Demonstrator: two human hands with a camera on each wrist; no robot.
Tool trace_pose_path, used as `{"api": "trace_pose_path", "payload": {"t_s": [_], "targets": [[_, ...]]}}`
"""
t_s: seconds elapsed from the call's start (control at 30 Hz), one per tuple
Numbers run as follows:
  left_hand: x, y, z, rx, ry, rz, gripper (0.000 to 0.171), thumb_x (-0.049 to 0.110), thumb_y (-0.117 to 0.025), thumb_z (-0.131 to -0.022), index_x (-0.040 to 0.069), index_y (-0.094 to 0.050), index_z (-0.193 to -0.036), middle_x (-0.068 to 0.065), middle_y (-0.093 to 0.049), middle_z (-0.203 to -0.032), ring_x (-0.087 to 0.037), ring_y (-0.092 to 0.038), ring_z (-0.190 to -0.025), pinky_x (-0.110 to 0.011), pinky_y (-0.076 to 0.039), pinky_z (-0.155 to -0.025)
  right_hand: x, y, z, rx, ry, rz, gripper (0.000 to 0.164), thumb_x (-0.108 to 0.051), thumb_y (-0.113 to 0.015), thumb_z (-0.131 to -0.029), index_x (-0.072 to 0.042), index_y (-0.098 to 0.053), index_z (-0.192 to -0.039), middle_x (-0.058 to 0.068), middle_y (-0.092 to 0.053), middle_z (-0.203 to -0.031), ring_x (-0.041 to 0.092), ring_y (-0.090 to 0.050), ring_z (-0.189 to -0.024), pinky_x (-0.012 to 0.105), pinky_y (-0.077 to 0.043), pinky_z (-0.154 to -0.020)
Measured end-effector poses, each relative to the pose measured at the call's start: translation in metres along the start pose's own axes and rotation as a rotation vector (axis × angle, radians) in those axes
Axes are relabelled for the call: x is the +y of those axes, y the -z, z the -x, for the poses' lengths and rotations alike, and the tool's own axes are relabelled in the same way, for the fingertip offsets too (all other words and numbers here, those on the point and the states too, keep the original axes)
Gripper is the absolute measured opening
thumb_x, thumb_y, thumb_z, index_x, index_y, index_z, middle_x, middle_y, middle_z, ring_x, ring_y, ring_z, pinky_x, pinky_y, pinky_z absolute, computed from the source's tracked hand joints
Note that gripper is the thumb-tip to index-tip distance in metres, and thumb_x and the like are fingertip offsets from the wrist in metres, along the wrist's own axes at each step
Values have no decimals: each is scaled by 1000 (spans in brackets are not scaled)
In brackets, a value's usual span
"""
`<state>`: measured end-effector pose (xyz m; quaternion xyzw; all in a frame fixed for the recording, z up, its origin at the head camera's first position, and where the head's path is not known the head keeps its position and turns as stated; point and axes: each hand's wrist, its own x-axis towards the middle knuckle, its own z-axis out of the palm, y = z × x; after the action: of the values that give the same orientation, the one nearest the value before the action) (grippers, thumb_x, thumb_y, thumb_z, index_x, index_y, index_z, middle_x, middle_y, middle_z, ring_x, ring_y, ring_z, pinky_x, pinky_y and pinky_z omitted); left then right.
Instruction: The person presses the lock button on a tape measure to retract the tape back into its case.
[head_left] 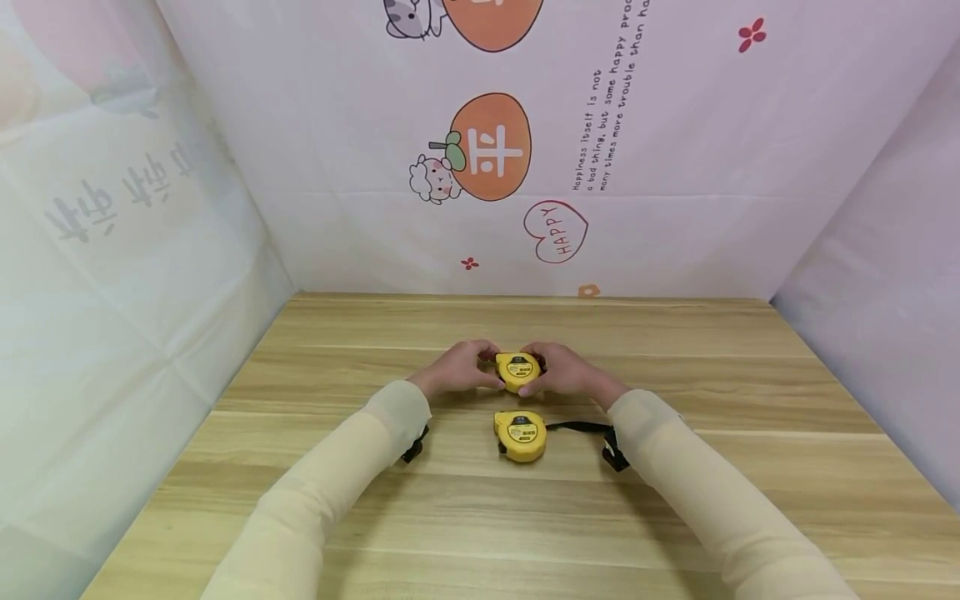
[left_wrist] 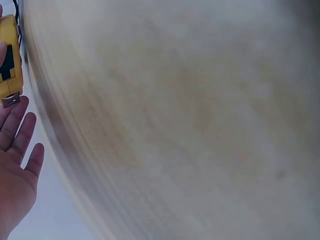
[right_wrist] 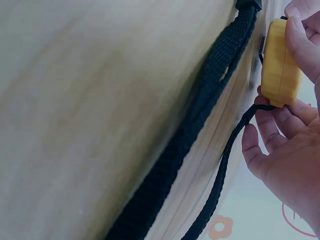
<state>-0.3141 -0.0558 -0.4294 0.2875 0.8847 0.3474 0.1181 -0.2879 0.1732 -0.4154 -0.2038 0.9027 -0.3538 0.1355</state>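
Both hands hold one yellow tape measure (head_left: 517, 372) between them, near the middle of the wooden table. The left hand (head_left: 463, 368) grips its left side, thumb toward the near edge and fingers behind. On the opposite side the right hand (head_left: 561, 370) pinches the case between thumb and fingers. In the left wrist view, a metal hook (left_wrist: 11, 100) shows at the end of the case beside the fingertips. From the held case (right_wrist: 281, 65) a black wrist cord (right_wrist: 222, 160) hangs in the right wrist view. A second yellow tape measure (head_left: 521, 436) lies closer to the person, between the forearms.
A black strap (head_left: 576, 426) runs from the nearer tape measure toward the right forearm. Black wrist-camera mounts (head_left: 615, 452) sit under both sleeves. Printed white cloth (head_left: 675, 167) stands behind the table's (head_left: 337, 333) far edge and along both sides.
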Motion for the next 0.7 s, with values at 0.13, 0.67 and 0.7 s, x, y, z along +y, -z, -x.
{"api": "trace_pose_path", "payload": {"t_s": [0.13,0.67,0.7], "targets": [[-2,-1,-2,0,6,5,58,32,-81,-80,7,-58,-127,-3,-61,-119,-17,-55,-111,-35,-43,-97,0,0,0,5,-11,-2,74,-30,-83,-78,2,-49,-135,9,-59,-121,22,-54,-109,42,-42,-97],[1,-1,0,-14,15,-13,60,33,-79,-83,6,-56,-131,-4,-60,-122,-17,-54,-111,-35,-43,-98,0,0,1,4,-29,7,77,-33,-82,-79,2,-47,-138,11,-56,-128,24,-53,-115,43,-40,-100],[1,-1,0,-15,16,-15,60,32,-79,-83,5,-56,-131,-4,-60,-123,-17,-54,-112,-35,-42,-98,0,0,1,3,-29,9,78,-33,-82,-79,2,-46,-139,11,-56,-129,24,-53,-115,43,-40,-100]]}}
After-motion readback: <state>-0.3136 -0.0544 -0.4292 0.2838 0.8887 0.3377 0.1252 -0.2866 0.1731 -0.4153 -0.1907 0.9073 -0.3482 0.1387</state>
